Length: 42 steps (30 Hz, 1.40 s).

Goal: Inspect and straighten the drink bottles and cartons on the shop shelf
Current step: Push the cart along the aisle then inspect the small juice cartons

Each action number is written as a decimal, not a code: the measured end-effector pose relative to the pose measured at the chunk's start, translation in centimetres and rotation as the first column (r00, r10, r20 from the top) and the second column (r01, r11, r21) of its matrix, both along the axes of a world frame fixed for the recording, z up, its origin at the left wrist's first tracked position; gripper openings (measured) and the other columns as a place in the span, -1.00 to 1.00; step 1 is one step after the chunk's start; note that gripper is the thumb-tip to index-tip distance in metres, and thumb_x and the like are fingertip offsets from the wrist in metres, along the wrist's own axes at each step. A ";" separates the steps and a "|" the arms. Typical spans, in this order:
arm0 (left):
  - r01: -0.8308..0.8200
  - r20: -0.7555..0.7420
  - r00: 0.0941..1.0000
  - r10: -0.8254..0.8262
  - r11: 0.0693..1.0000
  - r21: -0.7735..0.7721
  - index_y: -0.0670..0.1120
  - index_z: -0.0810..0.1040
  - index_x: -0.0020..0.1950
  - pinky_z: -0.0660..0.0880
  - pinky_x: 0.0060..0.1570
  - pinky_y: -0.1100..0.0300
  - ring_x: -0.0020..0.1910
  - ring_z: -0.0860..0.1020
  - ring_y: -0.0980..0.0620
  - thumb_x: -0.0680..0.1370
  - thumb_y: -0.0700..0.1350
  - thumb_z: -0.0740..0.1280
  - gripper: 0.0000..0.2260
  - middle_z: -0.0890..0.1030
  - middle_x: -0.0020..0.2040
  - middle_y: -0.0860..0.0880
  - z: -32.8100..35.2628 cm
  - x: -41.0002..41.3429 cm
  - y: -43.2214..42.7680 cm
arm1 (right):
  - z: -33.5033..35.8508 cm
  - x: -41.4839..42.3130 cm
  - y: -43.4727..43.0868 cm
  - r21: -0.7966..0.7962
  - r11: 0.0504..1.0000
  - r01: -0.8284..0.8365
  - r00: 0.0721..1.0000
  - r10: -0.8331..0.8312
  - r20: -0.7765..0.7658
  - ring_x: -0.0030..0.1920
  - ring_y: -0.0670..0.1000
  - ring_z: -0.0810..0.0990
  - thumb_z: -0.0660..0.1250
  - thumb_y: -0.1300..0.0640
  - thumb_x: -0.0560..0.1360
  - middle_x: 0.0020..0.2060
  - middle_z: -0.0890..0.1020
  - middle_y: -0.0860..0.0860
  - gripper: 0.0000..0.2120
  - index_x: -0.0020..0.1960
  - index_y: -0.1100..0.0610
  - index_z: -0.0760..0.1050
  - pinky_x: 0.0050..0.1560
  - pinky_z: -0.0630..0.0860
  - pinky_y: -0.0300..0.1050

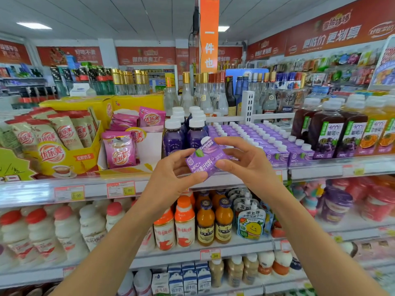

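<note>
A small purple juice carton (206,157) with a white cap is held tilted in front of the top shelf, cap end pointing up and away. My left hand (173,175) grips its lower left end, thumb under the bottom edge. My right hand (245,161) pinches its right side with thumb and fingers. Behind it, rows of matching purple cartons (256,139) stand on the shelf, next to purple bottles (183,133) with white caps. Dark grape juice bottles (327,133) and orange juice bottles (376,129) stand to the right.
Yellow display boxes of milk-tea sachets (64,144) and pink sachets (119,148) fill the shelf's left part. The shelf edge (96,191) carries price tags. Below are white drink bottles (42,231), orange bottles (205,221) and pouches (250,223). Glass liquor bottles (205,92) stand behind.
</note>
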State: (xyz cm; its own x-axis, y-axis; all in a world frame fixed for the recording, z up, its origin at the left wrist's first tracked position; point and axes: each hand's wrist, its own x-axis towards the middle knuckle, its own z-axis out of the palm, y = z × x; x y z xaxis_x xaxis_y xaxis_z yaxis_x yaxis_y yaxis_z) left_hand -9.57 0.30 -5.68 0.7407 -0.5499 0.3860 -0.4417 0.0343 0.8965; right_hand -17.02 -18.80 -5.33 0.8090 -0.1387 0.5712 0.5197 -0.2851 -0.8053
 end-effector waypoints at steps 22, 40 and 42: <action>-0.502 0.917 0.375 0.135 0.862 0.078 -0.08 0.22 0.58 -0.03 0.54 -0.14 0.60 0.04 -0.09 0.56 0.19 0.15 -0.36 0.15 0.61 -0.09 1.1 6.3 -5.7 | 7.0 5.6 -10.0 -0.285 0.821 0.496 0.868 -0.476 0.139 -0.01 0.01 0.66 0.43 0.12 0.53 -0.06 0.69 -0.01 -0.87 0.05 0.10 0.66 0.10 0.60 -0.07; -0.701 0.967 0.223 0.126 0.710 0.070 -0.13 0.21 0.58 -0.06 0.51 -0.28 0.59 0.10 -0.17 0.59 0.17 0.13 -0.36 0.14 0.61 -0.14 -1.3 9.9 -8.1 | 4.1 16.6 -13.3 -0.671 0.678 0.301 0.868 -0.486 -0.102 -0.10 -0.05 0.61 0.46 0.11 0.50 -0.14 0.68 -0.01 -0.86 0.02 0.14 0.68 -0.04 0.50 -0.18; -0.701 0.966 0.221 0.132 0.710 0.063 -0.14 0.20 0.58 -0.06 0.51 -0.29 0.59 0.10 -0.17 0.59 0.17 0.12 -0.37 0.14 0.61 -0.14 -1.3 9.8 -8.2 | 3.5 17.3 -13.6 -0.720 0.654 0.234 0.862 -0.482 -0.158 -0.08 -0.02 0.63 0.48 0.10 0.49 -0.11 0.70 0.03 -0.84 0.02 0.14 0.69 -0.02 0.51 -0.15</action>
